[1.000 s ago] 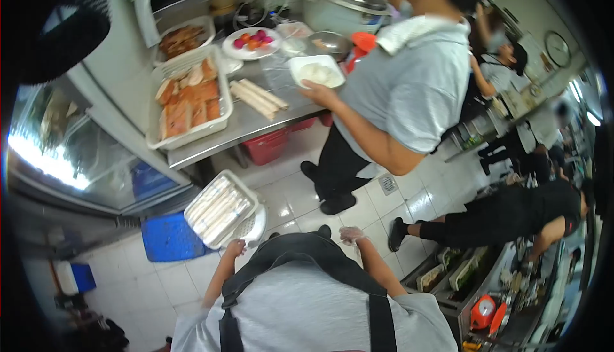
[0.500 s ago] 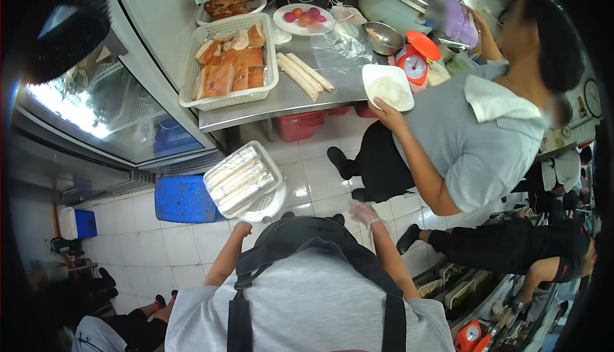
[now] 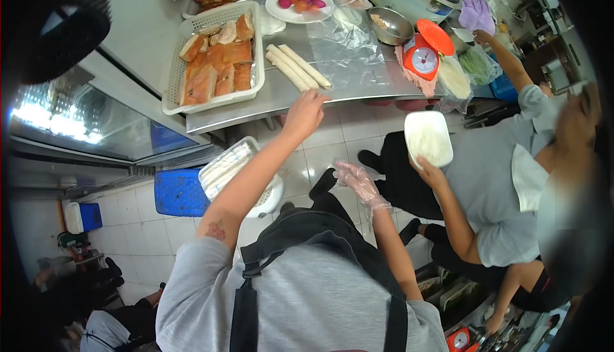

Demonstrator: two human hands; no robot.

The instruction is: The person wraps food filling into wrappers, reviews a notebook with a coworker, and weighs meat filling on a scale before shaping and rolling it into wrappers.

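My left hand (image 3: 306,114) is bare and reaches over the near edge of the steel table (image 3: 281,104), close to the ends of several long white rolls (image 3: 297,68). Its fingers are loosely bent, and nothing shows in them; whether they touch a roll is unclear. A clear plastic glove covers my right hand (image 3: 358,182), which hangs below the table with loose fingers and holds nothing visible. More wrapped white rolls (image 3: 225,172) fill a white tray, partly behind my left forearm. Left of the rolls, a white basket (image 3: 167,96) holds reddish-brown roasted meat pieces (image 3: 217,64).
A plate (image 3: 276,10) carries red and pink eggs. Clear plastic sheet (image 3: 358,54), a metal bowl (image 3: 391,27) and an orange scale (image 3: 422,58) occupy the table. At right, a co-worker (image 3: 495,166) holds a white container (image 3: 441,127). A blue crate (image 3: 176,192) stands on the floor.
My left hand has risen from beside my body to the table edge near the rolls. My right hand has moved slightly up. The co-worker with the container has shifted right and down in view.
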